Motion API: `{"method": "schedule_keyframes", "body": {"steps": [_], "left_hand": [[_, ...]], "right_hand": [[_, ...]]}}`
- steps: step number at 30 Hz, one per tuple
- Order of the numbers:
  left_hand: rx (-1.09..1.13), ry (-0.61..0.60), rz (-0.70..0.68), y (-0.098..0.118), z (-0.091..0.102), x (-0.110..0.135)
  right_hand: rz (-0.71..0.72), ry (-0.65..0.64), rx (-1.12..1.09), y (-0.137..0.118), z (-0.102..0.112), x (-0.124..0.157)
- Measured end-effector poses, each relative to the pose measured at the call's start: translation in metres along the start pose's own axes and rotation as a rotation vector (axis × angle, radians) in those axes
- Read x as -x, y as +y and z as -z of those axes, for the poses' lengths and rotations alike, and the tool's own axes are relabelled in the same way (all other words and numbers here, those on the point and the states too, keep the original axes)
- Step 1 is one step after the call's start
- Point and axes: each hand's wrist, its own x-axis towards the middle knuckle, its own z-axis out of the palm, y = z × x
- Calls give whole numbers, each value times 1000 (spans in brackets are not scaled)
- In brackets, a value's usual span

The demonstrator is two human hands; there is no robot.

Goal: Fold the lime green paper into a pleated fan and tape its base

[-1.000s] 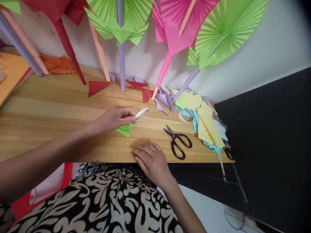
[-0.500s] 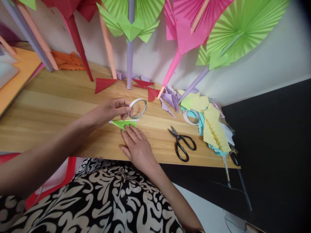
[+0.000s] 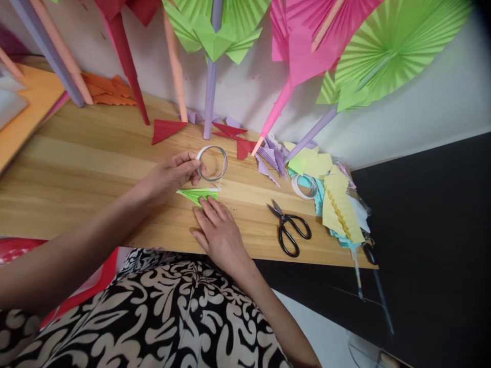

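Observation:
Between thumb and fingers, my left hand (image 3: 182, 169) pinches a roll of double-sided tape (image 3: 225, 163), held just above the table. From the roll's lower right a thin strand of tape (image 3: 219, 184) runs down toward a pleated green paper piece (image 3: 197, 194). A whitish strip lies along that piece's far edge. My right hand (image 3: 220, 227) lies flat, its outstretched fingertips pressing on the green paper's near side and covering part of it. Black-handled scissors (image 3: 287, 225) rest to the right, blades slightly apart.
Paper fans on rolled sticks, such as a green one (image 3: 209, 97) and a pink one (image 3: 280, 105), lean against the wall. Red scraps (image 3: 168, 131) lie behind my hands. Another tape roll (image 3: 304, 187) sits by yellow paper pieces (image 3: 339, 209). Orange sheets (image 3: 32, 112) are at the left.
My left hand has raised the tape roll slightly and shifted it left, and a strand of tape now shows below it. My right hand still presses the green paper.

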Motion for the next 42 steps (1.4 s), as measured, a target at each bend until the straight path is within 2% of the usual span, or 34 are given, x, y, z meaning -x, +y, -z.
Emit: {"method": "schedule_keyframes", "body": {"steps": [3,5,7,10,13,16,21,25,28,31,33,35,38,42], "left_hand": [[91,-29,16,-1,-2,2],[133,-54,27,-1,-4,3],[147,-79,20,-2,-5,4],[115,-128,-7,-2,-5,5],[40,-158,-26,-2,-5,6],[-45,-173,-35,-3,-5,8],[-94,-163,-67,-8,-4,7],[-63,-140,-53,-12,-2,6],[-40,-136,-22,-11,-3,6],[-34,-129,-9,-8,-4,7],[-55,-121,-15,-6,-4,7],[-97,-112,-22,-5,-4,7],[-151,-96,-32,-5,-2,7],[-164,-63,-40,-3,-2,8]], "right_hand": [[32,32,-41,1,5,1],[30,114,-104,4,12,2],[-74,241,-174,11,21,1],[-362,371,-259,25,32,-7],[-518,321,-365,41,34,-26],[-559,271,-508,51,28,-46],[-612,312,-687,57,19,-57],[-669,377,-607,67,22,-38],[-717,352,-337,76,29,-19],[-670,379,3,74,37,-8],[-561,405,129,66,41,-6],[-415,354,143,56,39,-8],[-253,200,107,44,26,-10],[-270,153,141,42,5,-8]]}}
